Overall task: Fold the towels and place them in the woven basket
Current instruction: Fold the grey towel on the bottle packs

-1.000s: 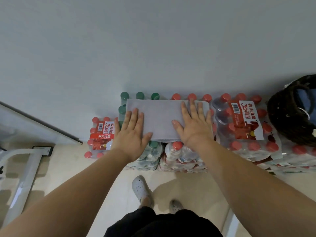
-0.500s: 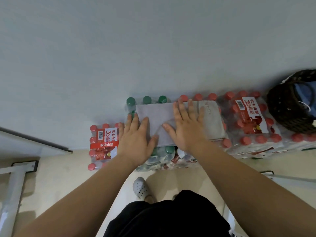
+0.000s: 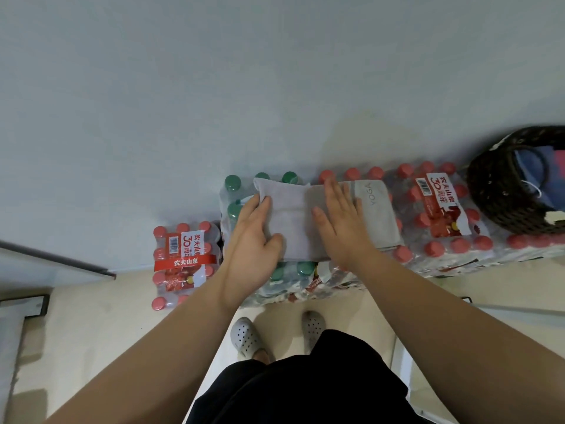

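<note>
Towel [image 3: 293, 221], likely soft and limp, best taken by edges: left hand [image 3: 253, 237] grips its nine-o'clock end, right hand [image 3: 339, 221] presses flat.

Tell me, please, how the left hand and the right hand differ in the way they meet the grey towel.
The left hand curls round the left end of the grey towel, thumb on top; the right hand lies flat on its middle, fingers straight. The left hand sits by the green-capped bottles, the right hand by the red-capped bottles. Both touch the same towel.
</note>
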Demonstrator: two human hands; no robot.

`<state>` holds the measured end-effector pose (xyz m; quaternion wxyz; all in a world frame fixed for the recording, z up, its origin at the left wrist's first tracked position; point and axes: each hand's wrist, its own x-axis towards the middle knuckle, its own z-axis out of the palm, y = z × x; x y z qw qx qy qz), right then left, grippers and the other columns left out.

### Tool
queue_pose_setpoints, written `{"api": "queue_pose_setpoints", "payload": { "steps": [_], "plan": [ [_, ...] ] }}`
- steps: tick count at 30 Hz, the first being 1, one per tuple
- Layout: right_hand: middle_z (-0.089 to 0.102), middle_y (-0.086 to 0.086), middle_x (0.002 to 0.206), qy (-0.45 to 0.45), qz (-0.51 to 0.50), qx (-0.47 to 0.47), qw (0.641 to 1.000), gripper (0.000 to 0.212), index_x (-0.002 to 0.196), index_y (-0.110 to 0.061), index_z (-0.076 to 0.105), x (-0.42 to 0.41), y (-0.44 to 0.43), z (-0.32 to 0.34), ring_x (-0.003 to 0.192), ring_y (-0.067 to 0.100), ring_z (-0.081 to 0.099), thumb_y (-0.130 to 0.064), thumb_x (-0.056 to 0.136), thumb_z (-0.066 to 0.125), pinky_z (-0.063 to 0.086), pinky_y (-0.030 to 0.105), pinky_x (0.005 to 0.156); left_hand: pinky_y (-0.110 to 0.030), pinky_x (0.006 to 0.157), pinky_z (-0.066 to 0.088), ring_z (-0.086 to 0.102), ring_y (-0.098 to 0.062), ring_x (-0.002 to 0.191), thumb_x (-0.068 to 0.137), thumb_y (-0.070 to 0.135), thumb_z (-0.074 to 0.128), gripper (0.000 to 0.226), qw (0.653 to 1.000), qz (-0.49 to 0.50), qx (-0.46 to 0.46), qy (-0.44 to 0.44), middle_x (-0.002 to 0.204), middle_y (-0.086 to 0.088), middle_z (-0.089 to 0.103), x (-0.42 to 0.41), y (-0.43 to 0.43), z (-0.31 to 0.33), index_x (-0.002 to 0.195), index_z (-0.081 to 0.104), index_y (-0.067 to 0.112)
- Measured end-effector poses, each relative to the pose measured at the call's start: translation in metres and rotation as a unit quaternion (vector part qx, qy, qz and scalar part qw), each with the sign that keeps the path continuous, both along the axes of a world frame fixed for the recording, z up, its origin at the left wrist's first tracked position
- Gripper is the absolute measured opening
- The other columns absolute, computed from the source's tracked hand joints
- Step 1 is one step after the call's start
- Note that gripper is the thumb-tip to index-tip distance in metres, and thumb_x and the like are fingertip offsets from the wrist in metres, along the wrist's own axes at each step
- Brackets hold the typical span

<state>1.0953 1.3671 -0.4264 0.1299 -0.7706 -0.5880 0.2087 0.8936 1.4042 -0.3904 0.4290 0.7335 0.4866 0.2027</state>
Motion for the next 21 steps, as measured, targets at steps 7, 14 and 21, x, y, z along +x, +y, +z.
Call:
{"api": "queue_pose_setpoints", "payload": {
  "steps": [7,14,21],
  "plan": [
    [0.004,-0.012,0.166,0.225,-0.151,0.054,0.961,0.075,0.158,-0.030,0.011,0.045,-0.030,0.019,0.146,-0.003,0.000,-0.067,0.094,0.022,0.004,0.028,0.123,-0.010,0.113,0.012,0.018,-0.007,0.146,0.087,0.008,0.053,0.072,0.997,-0.065,-0.013,-0.047,0.162,0.004,0.018,0.052,0.000,0.035,0.155,0.028,0.014],
    [0.044,-0.010,0.152,0.495,-0.232,0.101,0.831,0.072,0.150,-0.036,0.038,0.086,-0.033,0.031,0.135,0.009,0.046,-0.071,0.088,0.031,0.042,0.028,0.107,-0.002,0.111,0.001,0.004,-0.004,0.149,0.083,-0.005,0.048,0.079,0.991,-0.117,0.061,-0.020,0.165,0.002,0.011,0.134,-0.012,0.040,0.156,0.023,0.011],
    [0.061,-0.004,0.135,0.538,-0.215,0.063,0.813,0.052,0.143,-0.029,0.050,0.136,-0.038,0.031,0.122,0.017,0.061,-0.055,0.103,0.029,0.051,0.031,0.099,-0.010,0.117,0.007,0.009,-0.015,0.152,0.080,0.005,0.051,0.076,0.982,-0.162,0.077,0.054,0.164,-0.014,0.014,0.208,-0.024,0.011,0.152,0.028,0.000]
  ]
}}
